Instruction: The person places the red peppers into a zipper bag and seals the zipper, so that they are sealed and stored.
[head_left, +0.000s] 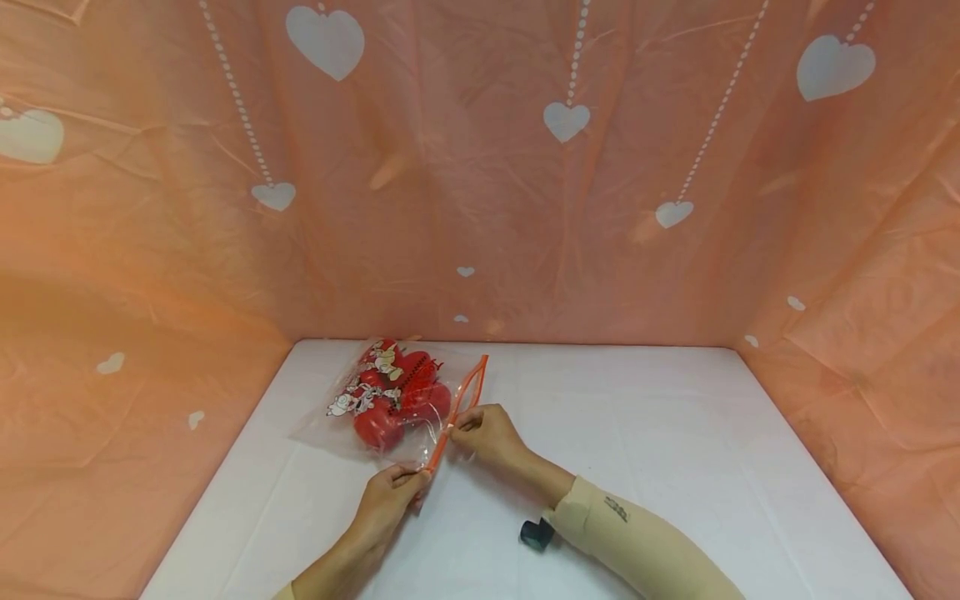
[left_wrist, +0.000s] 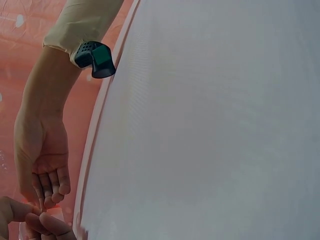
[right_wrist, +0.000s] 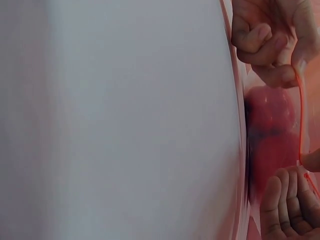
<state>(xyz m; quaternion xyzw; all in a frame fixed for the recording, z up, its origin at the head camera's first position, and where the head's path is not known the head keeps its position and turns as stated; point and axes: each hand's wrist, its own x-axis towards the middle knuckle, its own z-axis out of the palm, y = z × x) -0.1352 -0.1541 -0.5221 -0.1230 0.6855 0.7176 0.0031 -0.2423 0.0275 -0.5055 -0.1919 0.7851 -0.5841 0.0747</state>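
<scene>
A clear zip bag (head_left: 420, 446) with cartoon figures printed on it lies on its side, several rounded red objects (head_left: 379, 425) inside. Its orange zip strip (head_left: 437, 454) runs along the right edge. My left hand (head_left: 384, 500) pinches the strip's near end between thumb and fingers. Midway along the strip, my right hand (head_left: 487, 435) pinches a small pale slider. Beyond the right hand the two orange edges stand apart; between the hands they lie together. In the right wrist view, the left hand (right_wrist: 270, 40) and right hand (right_wrist: 290, 205) hold the strip stretched between them.
A white-covered table (head_left: 637, 417) lies under the bag. Orange curtains (head_left: 480, 208) with white hearts hang behind it and along both sides. A small black device (head_left: 536, 534) sits at the right forearm, by the beige sleeve (head_left: 637, 533).
</scene>
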